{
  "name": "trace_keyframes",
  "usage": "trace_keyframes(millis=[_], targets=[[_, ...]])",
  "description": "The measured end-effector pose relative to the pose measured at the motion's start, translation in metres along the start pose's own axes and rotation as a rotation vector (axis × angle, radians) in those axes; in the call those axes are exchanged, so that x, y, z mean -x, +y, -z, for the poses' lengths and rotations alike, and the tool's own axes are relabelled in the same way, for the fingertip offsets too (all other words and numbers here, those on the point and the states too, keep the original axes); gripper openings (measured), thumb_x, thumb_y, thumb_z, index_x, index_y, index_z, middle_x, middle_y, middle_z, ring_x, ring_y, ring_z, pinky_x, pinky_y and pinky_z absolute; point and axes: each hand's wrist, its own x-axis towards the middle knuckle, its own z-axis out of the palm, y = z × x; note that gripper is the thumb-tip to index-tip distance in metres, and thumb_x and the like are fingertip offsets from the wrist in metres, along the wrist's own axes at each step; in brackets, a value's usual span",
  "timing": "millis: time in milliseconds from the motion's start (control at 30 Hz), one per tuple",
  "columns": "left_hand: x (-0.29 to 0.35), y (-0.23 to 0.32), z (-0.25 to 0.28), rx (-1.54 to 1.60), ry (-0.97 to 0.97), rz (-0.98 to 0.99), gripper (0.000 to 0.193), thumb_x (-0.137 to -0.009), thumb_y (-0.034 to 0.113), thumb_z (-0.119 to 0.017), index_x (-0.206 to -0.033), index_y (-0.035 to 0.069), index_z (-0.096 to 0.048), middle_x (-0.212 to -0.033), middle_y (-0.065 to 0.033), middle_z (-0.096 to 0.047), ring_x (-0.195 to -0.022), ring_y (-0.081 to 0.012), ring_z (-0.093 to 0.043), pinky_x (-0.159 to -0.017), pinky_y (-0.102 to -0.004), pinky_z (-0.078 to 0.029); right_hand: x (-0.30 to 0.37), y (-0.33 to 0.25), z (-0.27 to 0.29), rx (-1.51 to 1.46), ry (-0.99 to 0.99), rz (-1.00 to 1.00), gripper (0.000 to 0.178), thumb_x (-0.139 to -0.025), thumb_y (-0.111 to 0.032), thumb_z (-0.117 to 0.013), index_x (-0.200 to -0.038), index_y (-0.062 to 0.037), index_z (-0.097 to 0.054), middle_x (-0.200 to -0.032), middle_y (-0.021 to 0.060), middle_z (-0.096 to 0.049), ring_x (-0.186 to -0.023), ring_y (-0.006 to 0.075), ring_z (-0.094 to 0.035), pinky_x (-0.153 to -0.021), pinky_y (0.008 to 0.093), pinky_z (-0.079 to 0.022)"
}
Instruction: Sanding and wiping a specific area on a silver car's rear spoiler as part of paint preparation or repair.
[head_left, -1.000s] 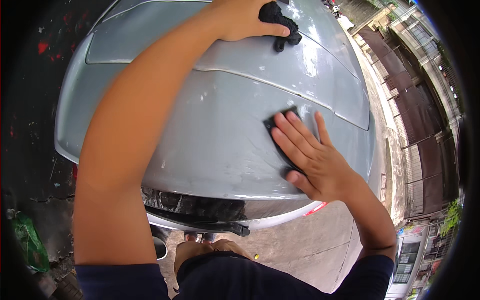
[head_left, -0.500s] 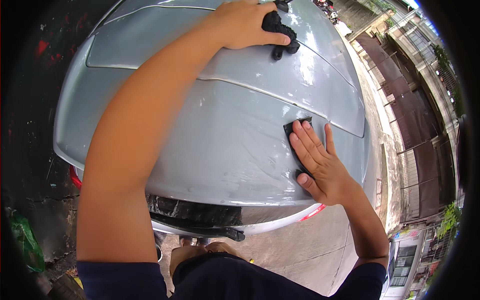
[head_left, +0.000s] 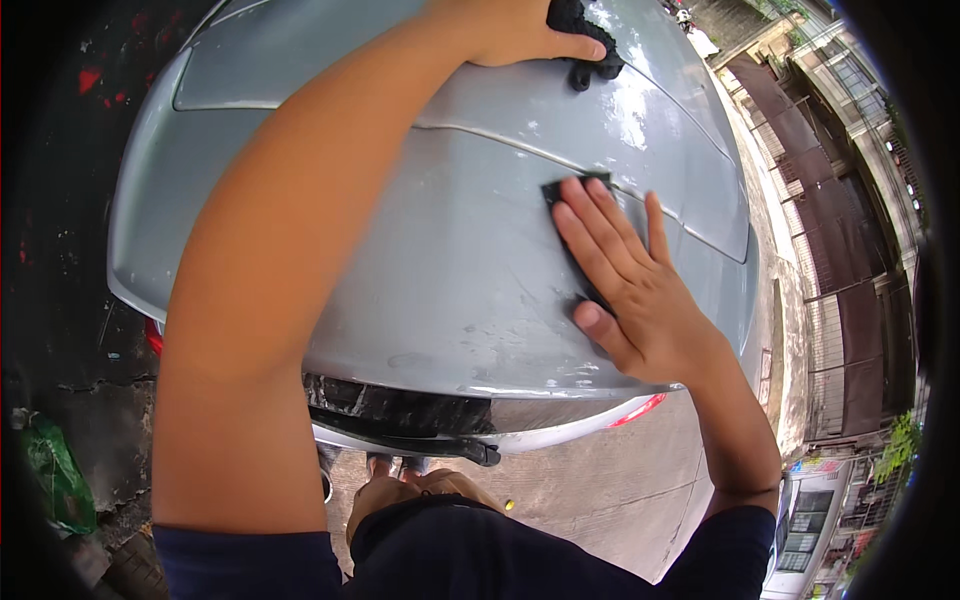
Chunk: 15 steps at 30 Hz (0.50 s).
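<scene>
Below me is a glossy grey car body panel (head_left: 430,270) with wet-looking streaks. My right hand (head_left: 640,295) lies on it with fingers stretched forward, pressing a thin black sheet (head_left: 552,192) that looks like sandpaper. Only the sheet's far end and left edge show; the fingers and palm hide the rest. The sheet's far end is close to a raised seam (head_left: 540,150). Farther off, at the top edge of the view, my left hand (head_left: 505,30) grips a crumpled black cloth (head_left: 604,68) against the panel. Its fingertips are cut off by the frame.
A black trim strip (head_left: 400,408) and a red lamp (head_left: 637,411) border the panel's near side. Concrete ground (head_left: 570,500) lies under my feet. A green plastic bag (head_left: 58,475) is at the left, and a building with brown awnings (head_left: 825,220) stands at the right.
My right hand has slid the black sheet away from me and slightly left, toward the seam. The whole view has shifted a little; my left hand stays on the cloth.
</scene>
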Motion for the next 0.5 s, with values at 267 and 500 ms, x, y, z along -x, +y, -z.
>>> trace_keyframes(millis=[267,500], targets=[[0.008,-0.017,-0.005,0.018,0.018,0.021,0.084,-0.087,0.070,-0.073,-0.138,0.004,-0.063,-0.130,-0.0293,-0.067,-0.123,-0.0469,-0.065,-0.105,-0.0502,-0.052,0.019,-0.003,0.003,0.164,-0.058,0.130,0.069,-0.109,-0.039,-0.050,-0.167,-0.0043,-0.037,-0.176,0.0124,-0.032,-0.163,0.0306,-0.029,-0.130,0.0657,-0.007],[0.001,-0.009,-0.006,0.069,0.006,0.040,0.085,-0.088,0.072,-0.071,-0.139,0.004,-0.063,-0.131,-0.0290,-0.068,-0.122,-0.0463,-0.066,-0.105,-0.0501,-0.052,-0.052,-0.040,-0.005,0.100,0.086,0.215,0.069,-0.107,-0.039,-0.053,-0.164,-0.0013,-0.041,-0.173,0.0185,-0.037,-0.162,0.0317,-0.032,-0.133,0.0581,-0.008]])
